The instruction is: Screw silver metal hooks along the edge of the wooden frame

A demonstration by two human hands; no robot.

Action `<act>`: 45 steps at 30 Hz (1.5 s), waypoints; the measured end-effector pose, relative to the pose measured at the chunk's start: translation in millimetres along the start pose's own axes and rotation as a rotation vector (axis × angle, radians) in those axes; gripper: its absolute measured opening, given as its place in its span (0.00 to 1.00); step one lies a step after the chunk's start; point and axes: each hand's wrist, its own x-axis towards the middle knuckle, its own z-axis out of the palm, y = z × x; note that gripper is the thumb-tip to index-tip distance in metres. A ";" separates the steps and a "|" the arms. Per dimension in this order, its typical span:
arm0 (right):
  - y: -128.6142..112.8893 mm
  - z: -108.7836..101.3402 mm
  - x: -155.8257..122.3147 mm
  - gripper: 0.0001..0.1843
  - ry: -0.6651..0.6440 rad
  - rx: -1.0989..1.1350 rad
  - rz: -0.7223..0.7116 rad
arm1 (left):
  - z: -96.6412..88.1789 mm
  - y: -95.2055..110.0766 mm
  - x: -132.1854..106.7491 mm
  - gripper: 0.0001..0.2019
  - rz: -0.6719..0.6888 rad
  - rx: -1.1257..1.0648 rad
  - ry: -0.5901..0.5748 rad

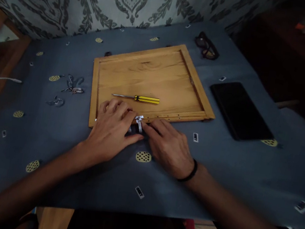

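Blue patterned cloth [234, 161] covers the table, with a wooden panel [153, 72] in mid-frame and a dark phone [240, 110] to its right. Left hand [109, 133] and right hand [169, 147] meet at the panel's near edge, fingertips on a small metal bracket [139, 122]; pinched or merely pressed, I cannot tell. It looks like positioning. Fastening would call for the yellow screwdriver [140, 98] lying just above.

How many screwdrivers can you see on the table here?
1: the yellow-handled screwdriver lies on the wooden panel, just beyond the left hand and right hand. None shows elsewhere, though the hands could hide something small.
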 end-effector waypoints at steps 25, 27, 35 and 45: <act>3.5 0.4 -2.7 0.19 0.025 0.101 0.025 | 6.4 -3.8 4.0 0.17 -0.019 -0.133 -0.017; 8.0 -2.5 -3.2 0.20 0.062 0.124 0.045 | 6.2 -3.7 3.7 0.17 -0.026 -0.139 -0.013; 48.1 -18.7 32.7 0.20 -0.101 0.180 0.205 | 8.1 -4.0 2.6 0.18 -0.030 -0.148 0.000; 74.5 7.4 61.5 0.07 -0.146 0.279 0.244 | 10.7 -4.0 0.4 0.17 -0.032 -0.171 -0.002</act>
